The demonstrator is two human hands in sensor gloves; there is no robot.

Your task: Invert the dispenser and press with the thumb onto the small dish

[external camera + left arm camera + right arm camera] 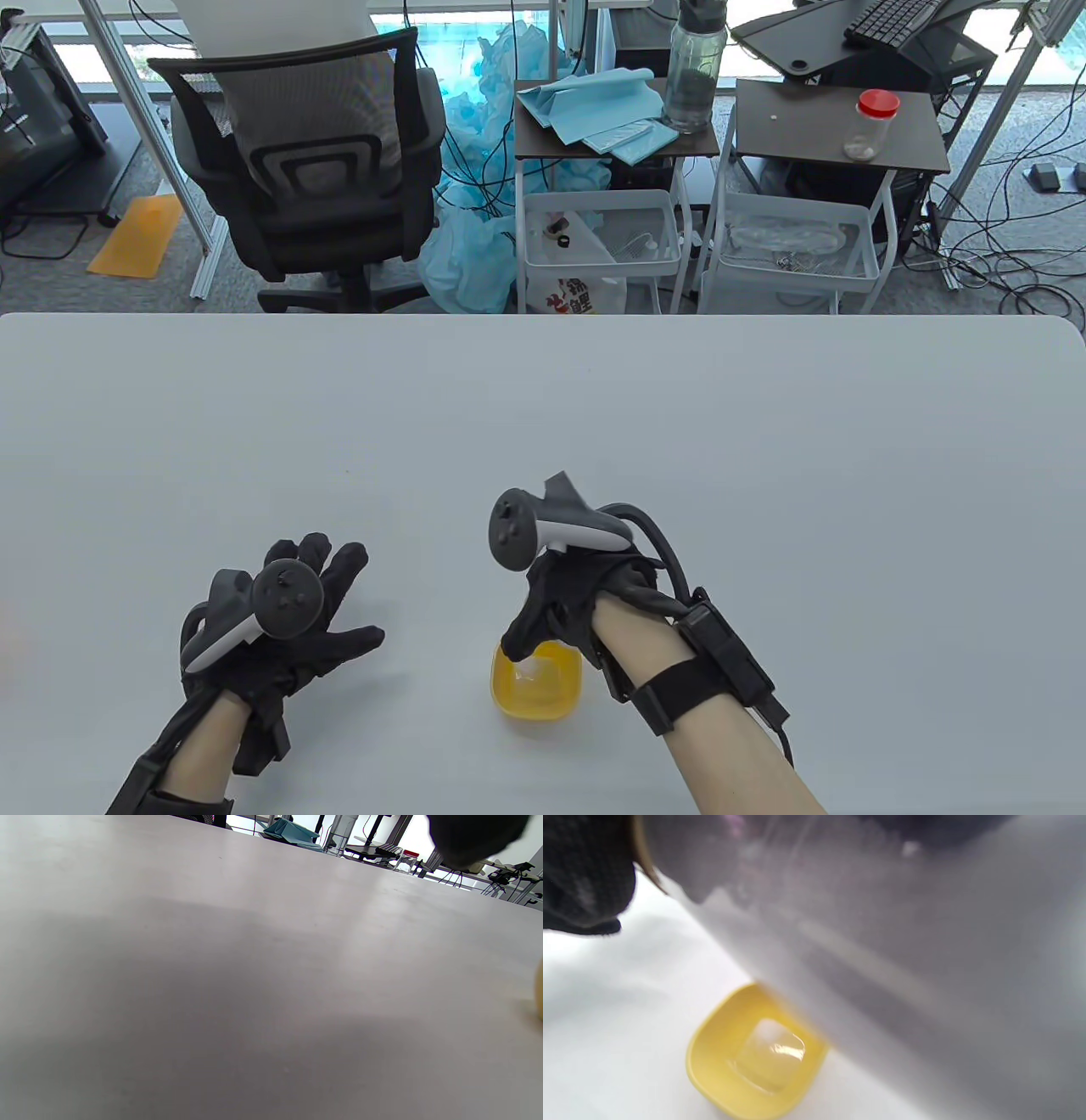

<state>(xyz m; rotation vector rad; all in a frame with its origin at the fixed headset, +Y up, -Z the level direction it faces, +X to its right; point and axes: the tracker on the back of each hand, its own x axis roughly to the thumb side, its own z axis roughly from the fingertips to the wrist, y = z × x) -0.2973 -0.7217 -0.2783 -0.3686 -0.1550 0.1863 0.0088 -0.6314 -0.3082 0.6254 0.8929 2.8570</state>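
Note:
A small yellow dish [536, 689] sits on the white table near the front edge; it also shows in the right wrist view [751, 1056] with a clear pool inside. My right hand [556, 615] is closed above the dish's far rim. It grips a pale, translucent dispenser [882, 942] that fills the right wrist view, blurred and tilted over the dish. The dispenser is hidden by the hand in the table view. My left hand [318, 607] rests flat on the table, fingers spread, left of the dish and holds nothing.
The white table [543, 407] stretches far ahead. Beyond its far edge stand an office chair [314, 170] and two small carts [721, 136] with a bottle and a jar.

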